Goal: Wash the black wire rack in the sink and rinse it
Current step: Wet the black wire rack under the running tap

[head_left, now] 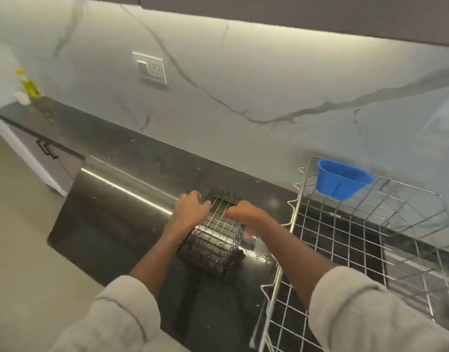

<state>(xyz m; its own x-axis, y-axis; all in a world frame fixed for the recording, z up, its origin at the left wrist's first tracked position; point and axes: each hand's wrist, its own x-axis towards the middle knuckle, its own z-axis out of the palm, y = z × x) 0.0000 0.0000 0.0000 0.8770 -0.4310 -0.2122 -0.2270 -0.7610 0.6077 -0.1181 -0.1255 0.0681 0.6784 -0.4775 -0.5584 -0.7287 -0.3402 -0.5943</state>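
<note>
A small black wire rack (213,240), box-shaped with a lighter metal grid on top, stands on the black countertop (132,214) just left of the drainer. My left hand (190,209) grips its far left top edge. My right hand (243,214) curls over its right top edge. Both forearms reach forward from grey sleeves. The sink is not in view.
A large silver wire dish drainer (345,240) fills the counter to the right, with a blue plastic cup (342,179) hooked on its back rail. A yellow-green bottle (30,85) and a white object stand far left. A wall socket (150,68) sits on the marble backsplash.
</note>
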